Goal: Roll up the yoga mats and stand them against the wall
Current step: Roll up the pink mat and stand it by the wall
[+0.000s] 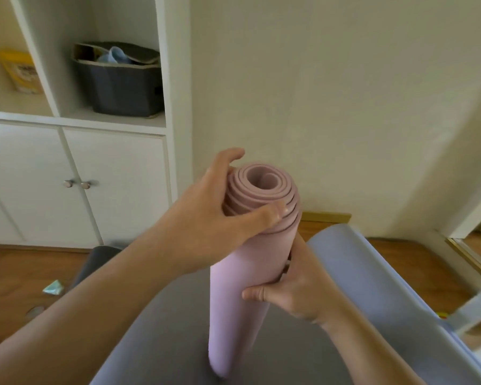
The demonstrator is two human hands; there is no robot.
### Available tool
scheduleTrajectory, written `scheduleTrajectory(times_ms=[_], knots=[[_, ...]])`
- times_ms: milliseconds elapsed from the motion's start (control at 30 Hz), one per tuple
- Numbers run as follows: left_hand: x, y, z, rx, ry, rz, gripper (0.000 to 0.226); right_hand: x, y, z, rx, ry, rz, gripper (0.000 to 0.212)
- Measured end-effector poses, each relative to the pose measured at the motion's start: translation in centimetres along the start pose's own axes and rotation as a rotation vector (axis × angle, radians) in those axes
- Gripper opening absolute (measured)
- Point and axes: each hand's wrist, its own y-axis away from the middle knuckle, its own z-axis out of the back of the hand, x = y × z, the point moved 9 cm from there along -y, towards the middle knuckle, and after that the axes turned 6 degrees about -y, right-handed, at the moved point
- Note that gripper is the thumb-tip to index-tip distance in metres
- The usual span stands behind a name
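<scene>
1. The wall [345, 107] fills the upper right of the frame.
2. A grey-lavender mat [372, 287] lies unrolled on the floor, lower centre and right.
3. The pink rolled mat [233, 301] stands upright at centre, its foot on the unrolled mat.
4. The left hand [206, 226] wraps the roll's top rim, thumb across the spiral end.
5. The right hand [297, 290] grips the roll lower down, fingers curled round it.
</scene>
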Motion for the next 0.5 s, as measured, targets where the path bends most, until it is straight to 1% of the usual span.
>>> scheduleTrajectory(times_ms=[67, 133, 167, 233, 333, 367, 433, 500], knots=[[-0.4, -0.1, -0.9, 0.007, -0.081, -0.031, 0.092, 0.0, -0.2, 0.7, -0.033, 0.039, 0.005, 0.118], [-0.2, -0.2, -1.1, 0.036, -0.14, -0.007, 0.093, -0.3, -0.2, 1.0, -0.053, 0.097, 0.005, 0.118], [0.0, -0.4, -1.2, 0.054, -0.2, 0.022, 0.092, -0.6, -0.2, 0.9, -0.055, 0.141, -0.001, 0.116], [0.7, -1.1, -2.0, 0.085, -0.37, 0.098, 0.082, -1.5, -0.1, 0.2, -0.045, 0.226, -0.024, 0.115], [2.9, -1.9, -3.9, 0.094, -0.622, 0.261, 0.067, -3.5, 0.3, -1.0, -0.023, 0.254, -0.073, 0.13], [3.7, -1.9, -4.8, 0.104, -0.679, 0.288, 0.062, -4.3, 0.5, -1.4, -0.014, 0.248, -0.099, 0.133], [4.7, -1.7, -6.4, 0.124, -0.75, 0.277, 0.052, -5.8, 0.8, -2.0, 0.027, 0.239, -0.156, 0.133], [4.8, -1.4, -7.1, 0.111, -0.795, 0.225, 0.047, -6.8, 1.0, -1.8, 0.081, 0.23, -0.197, 0.123]])
